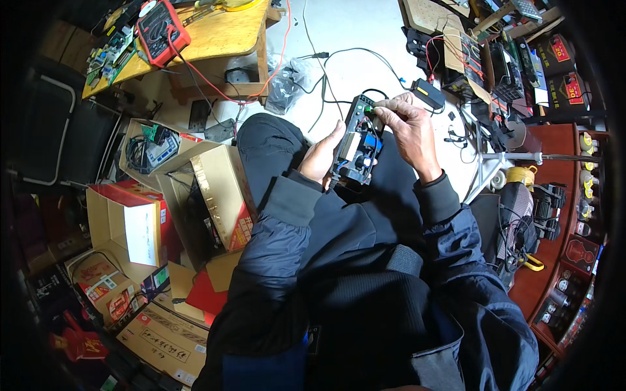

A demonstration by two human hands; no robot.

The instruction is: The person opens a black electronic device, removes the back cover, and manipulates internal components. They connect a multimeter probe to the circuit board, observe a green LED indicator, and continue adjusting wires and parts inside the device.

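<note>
"Right between your knees [266, 135] sits the black, opened-up device [353, 144], innards on show!"

"And your left hand [319, 155] is wrapped around it, thumb along its left side, a fingertip peeking out at the right."

"Over to your right hand [416, 135]: thumb and finger pinched together at the device's far end, by the green parts [368, 111]. Whether something small sits between them, I cannot tell."

"Beside your left knee, an open cardboard box [223, 189]; past your right hand, a black adapter [427, 93] on the pale floor [365, 32]."

"Farthest out, the yellow table [225, 34]: red multimeter [163, 32] by its near edge, circuit boards [107, 60] crowding the left corner!"
</note>
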